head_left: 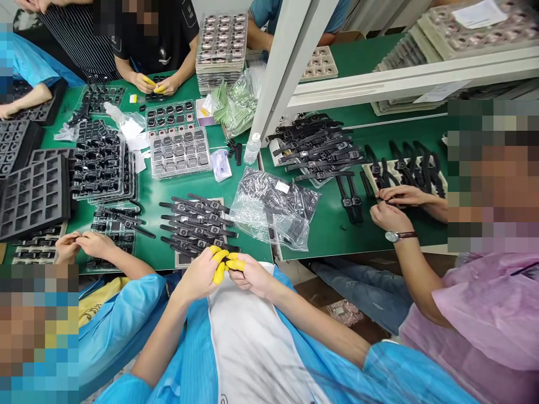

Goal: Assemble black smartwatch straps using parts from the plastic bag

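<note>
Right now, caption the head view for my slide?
Left hand and right hand, yellow finger cots touching, near watch straps on green table.

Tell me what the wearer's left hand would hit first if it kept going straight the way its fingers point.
The left hand points right, fingertips nearly meeting the right hand. Going straight on, it would most likely meet that hand's yellow-capped fingers first; depth between them is unclear.
</note>
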Tool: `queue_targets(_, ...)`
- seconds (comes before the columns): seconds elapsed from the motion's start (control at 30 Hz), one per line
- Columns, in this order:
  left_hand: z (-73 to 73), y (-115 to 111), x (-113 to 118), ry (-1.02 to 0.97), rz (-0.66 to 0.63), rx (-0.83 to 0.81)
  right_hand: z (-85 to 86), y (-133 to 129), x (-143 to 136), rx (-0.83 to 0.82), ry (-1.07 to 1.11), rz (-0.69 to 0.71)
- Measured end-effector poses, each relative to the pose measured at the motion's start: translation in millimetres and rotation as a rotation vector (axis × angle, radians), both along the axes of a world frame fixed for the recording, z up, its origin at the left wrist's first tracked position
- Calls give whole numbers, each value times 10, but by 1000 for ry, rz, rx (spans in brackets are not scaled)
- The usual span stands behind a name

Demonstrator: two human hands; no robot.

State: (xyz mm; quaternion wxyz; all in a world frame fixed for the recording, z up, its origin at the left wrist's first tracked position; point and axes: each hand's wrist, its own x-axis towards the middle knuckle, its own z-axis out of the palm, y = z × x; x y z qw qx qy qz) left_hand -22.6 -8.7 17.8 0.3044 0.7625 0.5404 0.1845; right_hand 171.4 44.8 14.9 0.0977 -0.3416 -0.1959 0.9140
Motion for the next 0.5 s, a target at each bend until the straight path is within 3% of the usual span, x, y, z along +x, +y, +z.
queue_targets(0.17,-56,-96,1,-105,4,-35,-63,-57,-14,87,-29,46)
queue_targets(0.23,-123,-159,-21,-97,16,-47,-111,-64,-14,303,-88,46)
queue_targets(0.3,-197,-228,-101,-51,53,-84,-176,-43,11,627,-172,74)
queue_targets(0.37,-257,-293,-259,32,117,-169,-254,7,57,900,-243,189)
queue_targets(0.5,-302,-375,-718,278,201,-342,-462,121,64,1218,-342,496)
